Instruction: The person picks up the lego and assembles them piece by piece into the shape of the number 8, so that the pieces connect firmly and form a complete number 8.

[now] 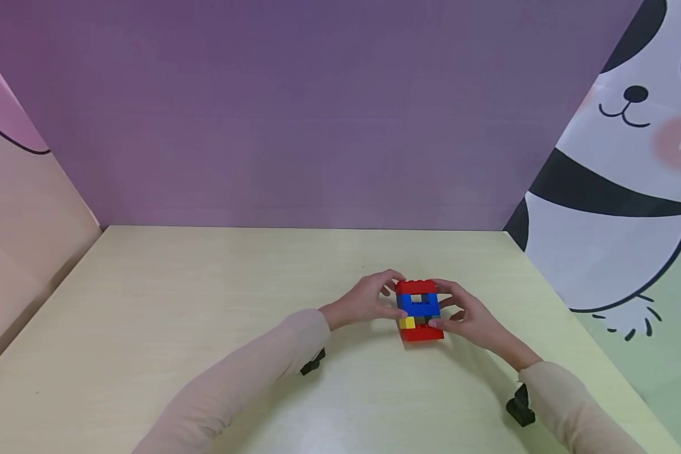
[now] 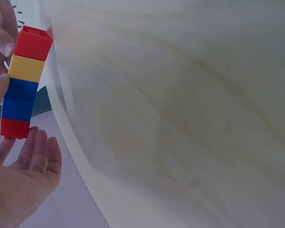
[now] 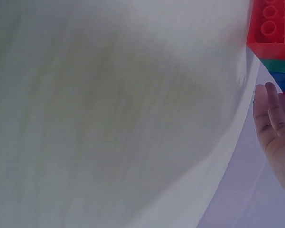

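Observation:
A toy brick structure (image 1: 422, 309) is held upright between both hands over the right half of the table. Red bricks form its top and bottom, with blue bricks, a yellow brick (image 1: 407, 323) and a darker one between, and a gap near the top. My left hand (image 1: 369, 298) grips its left side, thumb on the front near the yellow brick. On the other side, my right hand (image 1: 470, 317) grips it with the thumb low. In the right wrist view, hollow tubes show in the underside of the red brick (image 3: 271, 28), above a green layer (image 3: 278, 65).
The pale wooden table (image 1: 204, 302) meets a purple wall (image 1: 295, 113) at its far edge. A panda picture (image 1: 618, 239) covers the wall on the right. Black straps with small devices (image 1: 520, 407) sit at both wrists, by the sleeves.

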The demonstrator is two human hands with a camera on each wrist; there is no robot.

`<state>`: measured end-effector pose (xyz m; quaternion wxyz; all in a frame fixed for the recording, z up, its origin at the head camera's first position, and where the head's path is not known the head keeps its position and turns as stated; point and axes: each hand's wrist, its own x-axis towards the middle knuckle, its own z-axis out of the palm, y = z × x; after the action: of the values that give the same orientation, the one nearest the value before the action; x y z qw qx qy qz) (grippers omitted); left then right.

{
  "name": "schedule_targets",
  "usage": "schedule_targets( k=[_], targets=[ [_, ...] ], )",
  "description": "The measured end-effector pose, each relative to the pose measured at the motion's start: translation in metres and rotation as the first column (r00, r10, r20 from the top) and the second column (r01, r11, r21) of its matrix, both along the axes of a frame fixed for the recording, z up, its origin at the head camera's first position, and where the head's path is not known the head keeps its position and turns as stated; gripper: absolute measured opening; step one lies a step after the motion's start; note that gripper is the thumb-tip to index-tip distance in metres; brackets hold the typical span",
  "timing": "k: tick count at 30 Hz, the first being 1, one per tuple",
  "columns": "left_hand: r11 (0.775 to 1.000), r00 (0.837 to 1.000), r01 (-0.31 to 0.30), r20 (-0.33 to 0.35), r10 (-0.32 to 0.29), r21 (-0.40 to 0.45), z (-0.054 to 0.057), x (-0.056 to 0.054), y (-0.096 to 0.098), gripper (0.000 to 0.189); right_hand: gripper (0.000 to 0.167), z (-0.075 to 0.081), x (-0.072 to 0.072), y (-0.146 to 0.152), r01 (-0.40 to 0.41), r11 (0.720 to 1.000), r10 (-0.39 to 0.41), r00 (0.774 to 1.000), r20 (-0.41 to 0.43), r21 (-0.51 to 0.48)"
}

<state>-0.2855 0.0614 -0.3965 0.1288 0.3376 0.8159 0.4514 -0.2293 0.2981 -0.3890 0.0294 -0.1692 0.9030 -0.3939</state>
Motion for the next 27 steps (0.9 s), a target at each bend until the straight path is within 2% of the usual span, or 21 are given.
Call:
schedule_targets(
  k=[10, 16, 27],
  targets=[
    [0.999, 1.0, -0.02, 0.009, 0.02, -0.04, -0.0018, -0.0021, 0.0024, 0.069, 0.074, 0.0018, -0.0021, -0.0004, 0.008, 1.0, -0.007, 0.999, 0.049, -0.017],
    [0.998, 0.999, -0.039, 0.017, 0.04, -0.052, -0.0028, -0.0032, 0.0018, 0.068, 0.071, 0.003, -0.0025, -0.0008, 0.003, 1.0, -0.003, 0.999, 0.049, -0.006],
    [0.993, 0.996, -0.071, 0.056, 0.076, -0.092, 0.002, -0.0026, 0.0039, 0.063, 0.069, 0.0078, -0.0024, -0.0015, 0.001, 1.0, 0.0, 0.996, 0.088, -0.016]
  ],
)
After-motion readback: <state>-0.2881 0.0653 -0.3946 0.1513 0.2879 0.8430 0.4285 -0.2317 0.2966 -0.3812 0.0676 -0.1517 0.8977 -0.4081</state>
